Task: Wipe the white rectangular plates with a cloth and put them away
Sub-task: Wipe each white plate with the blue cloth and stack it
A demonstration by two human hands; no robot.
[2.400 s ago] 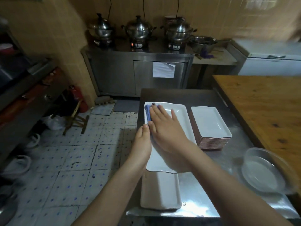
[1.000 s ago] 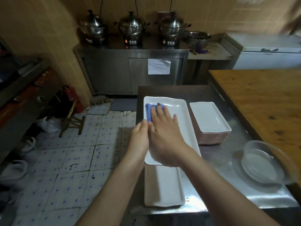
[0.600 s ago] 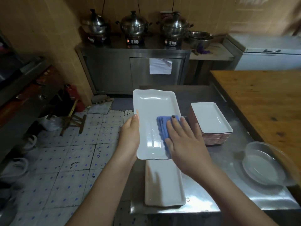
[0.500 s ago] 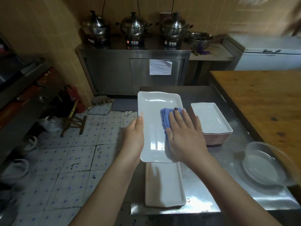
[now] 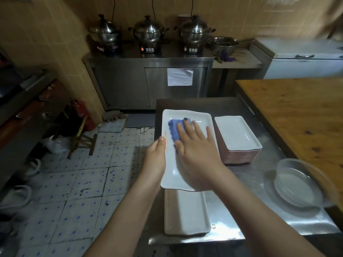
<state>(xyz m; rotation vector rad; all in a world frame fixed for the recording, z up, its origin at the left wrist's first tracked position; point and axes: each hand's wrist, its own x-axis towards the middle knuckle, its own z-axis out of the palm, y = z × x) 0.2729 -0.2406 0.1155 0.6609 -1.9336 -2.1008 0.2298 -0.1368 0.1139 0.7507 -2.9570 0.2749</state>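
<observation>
- Over steel table (image 5: 241,182), near its left edge — big white plate (image 5: 193,119) held up, long side running away from camera.
- Left hand (image 5: 155,160) grips plate's left rim, thumb on top.
- Right hand (image 5: 196,151) lies flat, fingers spread, pressing blue cloth (image 5: 173,129) onto plate's far half; not closed round anything.
- Below it, 2nd plate (image 5: 187,214) flat on table by front edge.
- To the right, stack (image 5: 238,140) of smaller white plates — just beside held plate.
- Glass bowl (image 5: 300,184) at far right.
</observation>
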